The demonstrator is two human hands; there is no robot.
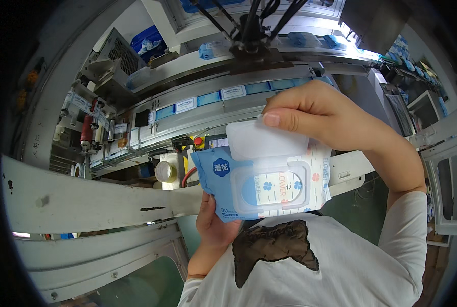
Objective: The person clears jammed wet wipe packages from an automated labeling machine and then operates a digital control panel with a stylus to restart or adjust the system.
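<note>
Left hand (215, 227) grips the pack (221, 187) near left; right hand (313, 113) pinches its raised lid (265, 140): best brace firmly, bend gently.

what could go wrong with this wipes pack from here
The raised white lid, pinched by the right hand, might bend or tear where it joins the pack if pulled hard. The soft wipes pack could sag or slip, since the left hand visibly holds it only near its lower left corner.
</note>
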